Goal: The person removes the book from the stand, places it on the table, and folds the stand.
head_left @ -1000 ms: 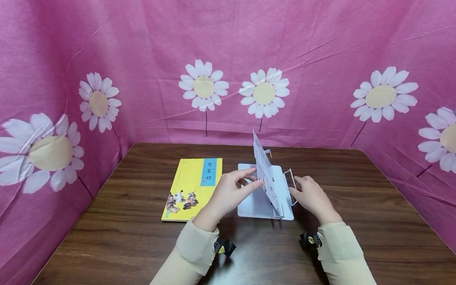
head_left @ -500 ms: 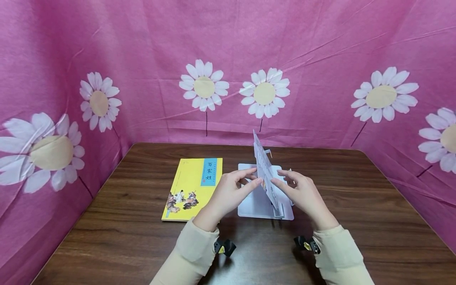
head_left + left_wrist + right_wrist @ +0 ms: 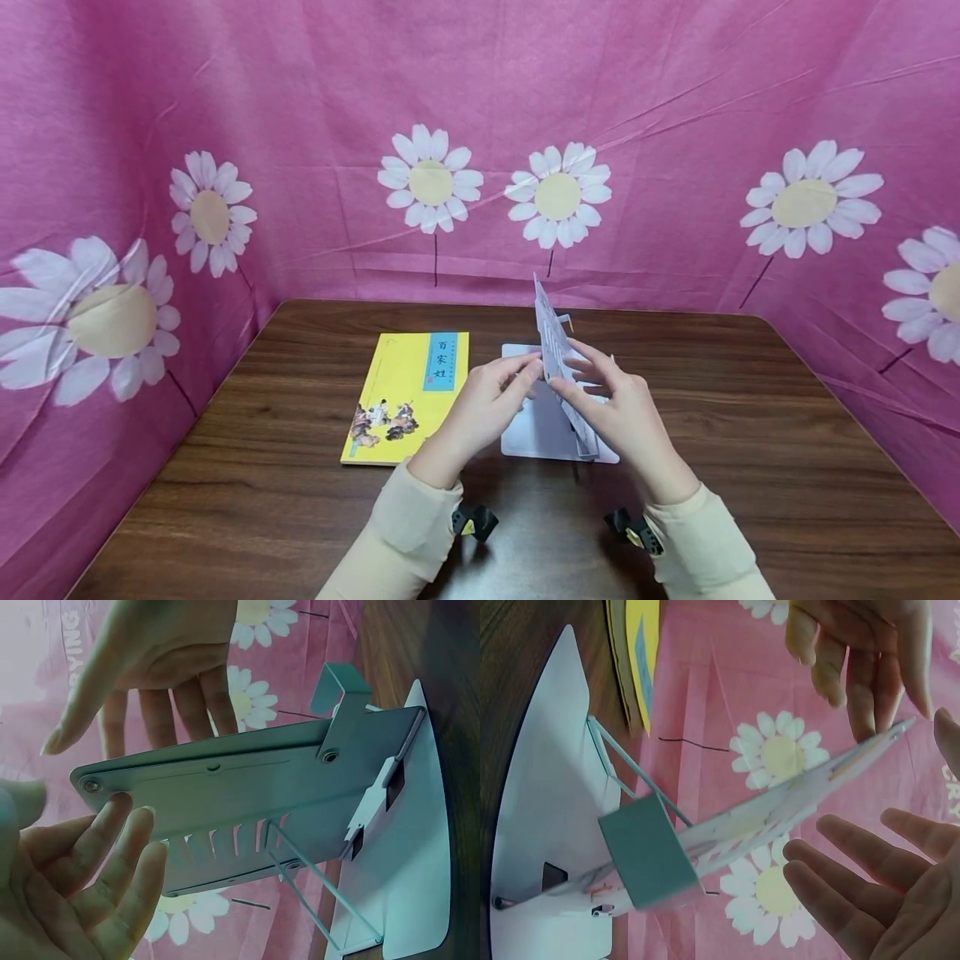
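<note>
Right hand (image 3: 622,408) shifted left onto the white stand (image 3: 532,437). Stand's on the table (image 3: 262,483), panel (image 3: 553,346) slanting up near edge-on between both hands. Right fingers apart, left hand's (image 3: 483,408) too; contact unclear.

The yellow book (image 3: 401,400) reads 百家姓 on its blue label (image 3: 439,362), and the pink cloth (image 3: 45,705) "YING".

tilted panel (image 3: 772,806) (printed) | left fingers (image 3: 862,686) apparently touching | right fingers (image 3: 877,855) near it

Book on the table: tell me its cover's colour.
The book's cover is yellow with a blue panel, clearest in the head view.
</note>
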Motion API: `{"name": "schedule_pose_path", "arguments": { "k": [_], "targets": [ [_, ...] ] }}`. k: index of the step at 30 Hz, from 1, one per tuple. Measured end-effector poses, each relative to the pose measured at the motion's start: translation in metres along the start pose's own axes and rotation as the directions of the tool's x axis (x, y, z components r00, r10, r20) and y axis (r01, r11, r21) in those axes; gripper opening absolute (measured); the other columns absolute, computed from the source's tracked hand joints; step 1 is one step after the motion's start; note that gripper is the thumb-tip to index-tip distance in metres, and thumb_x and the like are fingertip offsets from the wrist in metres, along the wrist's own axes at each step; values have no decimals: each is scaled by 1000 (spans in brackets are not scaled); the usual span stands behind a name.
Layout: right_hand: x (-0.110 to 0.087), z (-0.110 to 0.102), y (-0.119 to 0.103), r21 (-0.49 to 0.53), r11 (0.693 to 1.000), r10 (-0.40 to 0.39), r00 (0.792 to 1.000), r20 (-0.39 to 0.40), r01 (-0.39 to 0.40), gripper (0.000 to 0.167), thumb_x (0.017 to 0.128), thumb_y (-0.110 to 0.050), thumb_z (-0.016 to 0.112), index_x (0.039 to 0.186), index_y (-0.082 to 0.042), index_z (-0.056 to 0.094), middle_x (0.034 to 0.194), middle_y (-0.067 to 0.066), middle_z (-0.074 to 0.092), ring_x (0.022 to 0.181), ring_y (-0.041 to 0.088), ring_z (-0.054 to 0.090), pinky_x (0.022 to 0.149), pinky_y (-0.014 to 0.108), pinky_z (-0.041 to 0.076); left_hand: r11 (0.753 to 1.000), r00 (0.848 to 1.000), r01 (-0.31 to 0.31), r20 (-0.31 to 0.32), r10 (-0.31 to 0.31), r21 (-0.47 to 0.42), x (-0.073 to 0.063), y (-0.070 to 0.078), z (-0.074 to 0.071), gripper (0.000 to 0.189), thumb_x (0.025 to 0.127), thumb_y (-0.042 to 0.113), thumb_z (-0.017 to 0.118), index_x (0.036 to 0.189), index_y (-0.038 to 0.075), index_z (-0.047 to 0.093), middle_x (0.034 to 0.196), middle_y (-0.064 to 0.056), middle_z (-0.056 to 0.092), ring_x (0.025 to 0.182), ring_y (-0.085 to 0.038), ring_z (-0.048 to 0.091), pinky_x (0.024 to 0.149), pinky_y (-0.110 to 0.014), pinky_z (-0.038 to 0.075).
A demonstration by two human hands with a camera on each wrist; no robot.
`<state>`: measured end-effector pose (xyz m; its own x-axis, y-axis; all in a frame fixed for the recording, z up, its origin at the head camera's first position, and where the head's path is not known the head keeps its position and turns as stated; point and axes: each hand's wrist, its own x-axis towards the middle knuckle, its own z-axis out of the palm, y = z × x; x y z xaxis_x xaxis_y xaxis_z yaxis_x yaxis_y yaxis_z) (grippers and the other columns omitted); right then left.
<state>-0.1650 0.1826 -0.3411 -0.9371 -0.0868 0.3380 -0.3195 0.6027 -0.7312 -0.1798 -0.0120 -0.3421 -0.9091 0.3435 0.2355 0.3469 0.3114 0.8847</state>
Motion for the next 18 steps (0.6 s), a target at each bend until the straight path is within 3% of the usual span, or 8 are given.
{"name": "schedule_pose_path", "arguments": {
  "k": [12, 18],
  "targets": [
    [-2, 14, -3, -66, 990, -129, 986, -104, 122, 53, 89, -25, 75, 138, -13, 59, 107, 19, 73, 90, 28, 75, 68, 44, 60, 999, 1000, -7, 19, 7, -34, 1, 1, 5, 52, 107, 43, 34, 138, 9, 59, 108, -11, 70, 81, -15, 67, 73, -26, 54],
    [-5, 16, -8, -250, 939, -281, 948, -150, 238, 51, 93, -18, 68, 142, -13, 55, 105, 16, 74, 89, 35, 73, 69, 50, 56, 998, 999, 3, 46, 0, -62, 2, -1, 7, 52, 106, 46, 35, 138, 13, 59, 116, -9, 68, 92, -23, 68, 73, -26, 56]
  ]
}}
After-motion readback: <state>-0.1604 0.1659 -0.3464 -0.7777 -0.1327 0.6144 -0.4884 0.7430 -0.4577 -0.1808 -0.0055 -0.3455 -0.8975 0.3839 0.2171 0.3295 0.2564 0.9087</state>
